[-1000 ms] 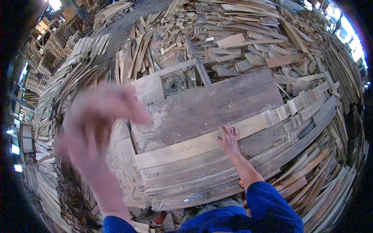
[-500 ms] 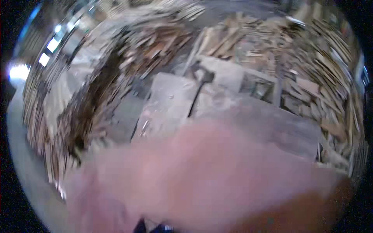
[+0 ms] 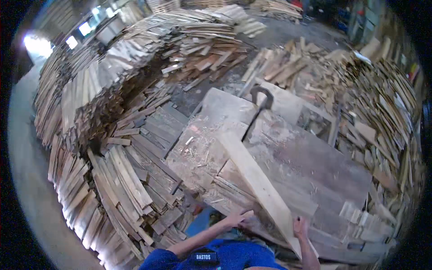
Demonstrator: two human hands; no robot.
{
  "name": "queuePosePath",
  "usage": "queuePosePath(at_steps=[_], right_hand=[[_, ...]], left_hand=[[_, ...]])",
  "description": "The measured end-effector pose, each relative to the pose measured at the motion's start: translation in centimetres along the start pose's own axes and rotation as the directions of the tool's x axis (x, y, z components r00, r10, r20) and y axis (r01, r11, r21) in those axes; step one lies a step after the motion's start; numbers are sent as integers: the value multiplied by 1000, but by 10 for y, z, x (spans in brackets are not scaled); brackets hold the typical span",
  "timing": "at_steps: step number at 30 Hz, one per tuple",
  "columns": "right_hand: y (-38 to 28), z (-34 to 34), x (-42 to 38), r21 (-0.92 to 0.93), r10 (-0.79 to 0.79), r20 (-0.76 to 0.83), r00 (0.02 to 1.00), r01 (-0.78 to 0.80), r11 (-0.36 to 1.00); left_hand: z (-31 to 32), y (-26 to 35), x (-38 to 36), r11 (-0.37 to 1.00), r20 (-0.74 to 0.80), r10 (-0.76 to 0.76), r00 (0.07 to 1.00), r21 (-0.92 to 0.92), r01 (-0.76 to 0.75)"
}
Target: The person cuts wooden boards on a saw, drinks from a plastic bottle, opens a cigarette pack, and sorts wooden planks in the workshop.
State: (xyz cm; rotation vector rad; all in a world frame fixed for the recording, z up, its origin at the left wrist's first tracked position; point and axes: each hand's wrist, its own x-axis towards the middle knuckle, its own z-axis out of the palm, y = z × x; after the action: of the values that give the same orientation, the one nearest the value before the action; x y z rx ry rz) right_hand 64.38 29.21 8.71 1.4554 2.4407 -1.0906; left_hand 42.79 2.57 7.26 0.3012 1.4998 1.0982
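We see both hands low in frame, at the near end of a pale plank [image 3: 254,180] lying diagonally on the workbench [image 3: 315,166]. Left hand [image 3: 238,218] reaches in from a bent forearm, blue sleeve, fingers curled against the plank's left edge. Right hand [image 3: 300,227] comes up from below, fingers wrapped over the right edge. Both closed on the plank. A dark pry tool [image 3: 257,108] lies on the bench's far end. Stacked boards [image 3: 130,180] sit left of the bench.
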Motion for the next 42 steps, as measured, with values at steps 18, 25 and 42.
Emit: queuePosePath(at_steps=[18,25,42], right_hand=[[224,152,-445,-109,659,-50,751,-660,744],[153,150,-399,64,629,16,777,-628,775],[-532,-132,93,491,-536,-659,527,842,224]], left_hand=[[66,-29,-30,942,87,97,991,-329,-63],[109,-74,-78,922,399,-285,872,-135,363],[-218,390,-250,16,-472,866,-166,358,-933]])
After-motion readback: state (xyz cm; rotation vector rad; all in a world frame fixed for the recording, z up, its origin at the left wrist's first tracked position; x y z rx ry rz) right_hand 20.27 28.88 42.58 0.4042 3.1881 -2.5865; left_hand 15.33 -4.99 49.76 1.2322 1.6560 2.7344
